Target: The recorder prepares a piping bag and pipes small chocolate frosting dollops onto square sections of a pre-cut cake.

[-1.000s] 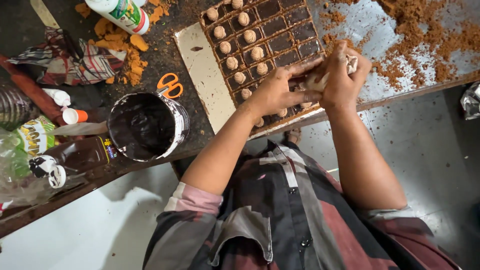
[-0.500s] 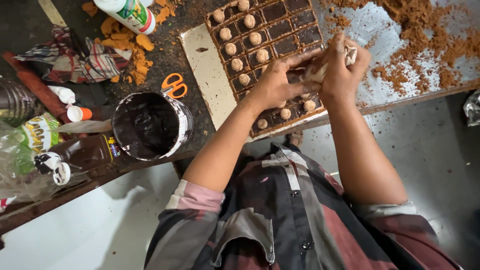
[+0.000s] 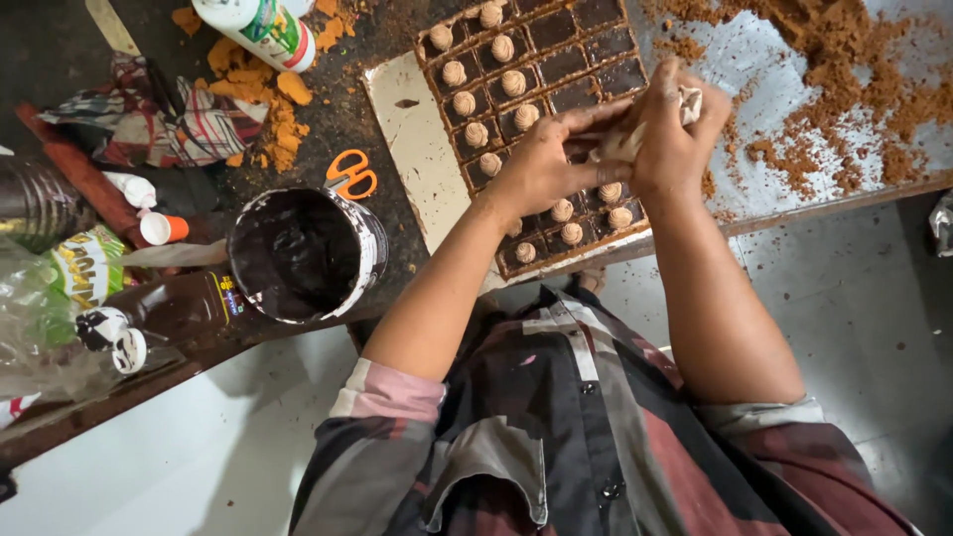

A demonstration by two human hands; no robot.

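Brown mould tray; 2 hands squeeze 1 piping bag.

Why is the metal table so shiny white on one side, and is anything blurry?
In the head view, light glares off the bare metal sheet, washing it pale between the brown crumbs. The left hand and right hand, squeezing a small bag over the chocolate mould, look slightly soft. The dark tin sits in dimmer light.
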